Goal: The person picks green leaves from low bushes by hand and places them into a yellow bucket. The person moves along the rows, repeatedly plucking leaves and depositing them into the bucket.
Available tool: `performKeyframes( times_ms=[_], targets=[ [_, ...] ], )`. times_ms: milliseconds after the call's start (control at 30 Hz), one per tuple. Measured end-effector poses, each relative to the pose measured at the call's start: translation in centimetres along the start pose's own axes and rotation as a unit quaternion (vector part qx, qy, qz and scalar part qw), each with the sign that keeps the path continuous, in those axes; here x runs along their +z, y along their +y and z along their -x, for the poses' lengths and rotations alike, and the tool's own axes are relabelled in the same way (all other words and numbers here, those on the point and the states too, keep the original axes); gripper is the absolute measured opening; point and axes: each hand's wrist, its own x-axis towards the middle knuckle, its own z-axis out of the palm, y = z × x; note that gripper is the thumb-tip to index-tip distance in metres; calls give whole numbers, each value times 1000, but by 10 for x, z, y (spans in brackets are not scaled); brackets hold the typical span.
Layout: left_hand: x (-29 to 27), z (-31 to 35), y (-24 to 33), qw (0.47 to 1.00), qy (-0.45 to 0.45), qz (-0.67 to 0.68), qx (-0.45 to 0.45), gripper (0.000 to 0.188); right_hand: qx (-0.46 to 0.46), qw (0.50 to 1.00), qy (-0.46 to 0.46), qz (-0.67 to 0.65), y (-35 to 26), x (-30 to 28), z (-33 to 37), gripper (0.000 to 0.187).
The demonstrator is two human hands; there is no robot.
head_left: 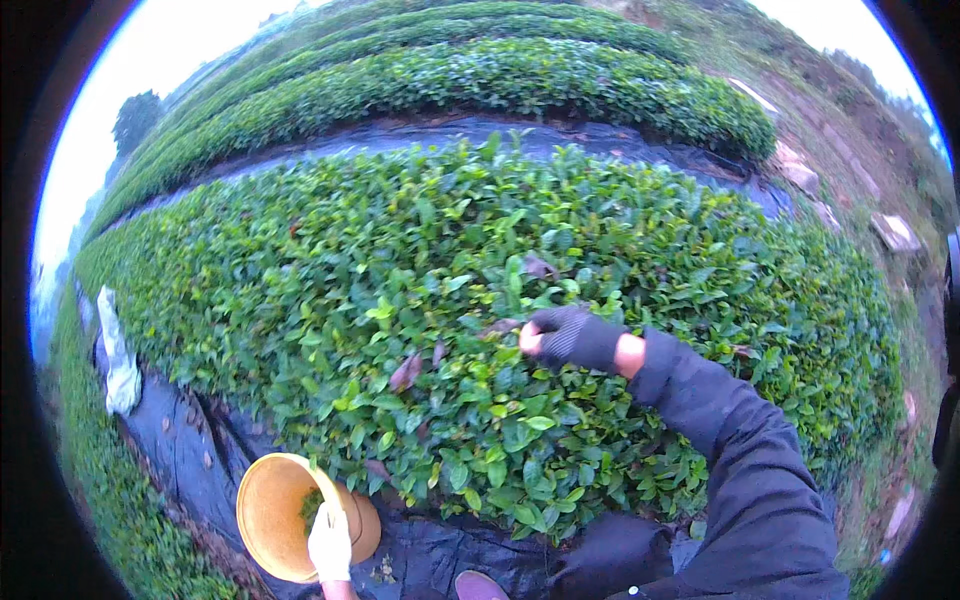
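My right hand (572, 338), in a dark fingerless glove, is over the top of a tea bush (430, 240). Its bare fingertips are drawn together among the leaves, right beside a dried brown leaf (500, 327); what they pinch, if anything, is too small to make out. Low and to the left, my left hand (330, 545) wears a white glove and grips the rim of a yellow bucket (368, 522). The bucket is tilted, its mouth turned toward the left. Some green leaves (311, 508) lie inside it, partly hidden by that hand.
Black plastic sheeting (180, 435) covers the ground between the rows, with a whitish plastic bag (120, 365) at the left. My shoe (480, 586) is at the bottom edge. Another tea row (560, 85) runs behind, and stones (895, 232) lie on the slope at right.
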Motion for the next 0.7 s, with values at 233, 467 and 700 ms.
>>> performKeyframes(
  times_ms=[233, 467, 700],
  targets=[
    [-42, -7, 30, 990, -77, 120, 17, 39, 20, 955, 232, -185, 48, -137, 7, 10],
    [-145, 3, 173, 943, -146, 51, 296, 30, 49, 881, 453, 129, 96, -221, -95, 16],
    [-120, -12, 247, 900, -201, 79, 380, 34, 25, 880, 363, 305, 69, -195, -117, 28]
  ],
)
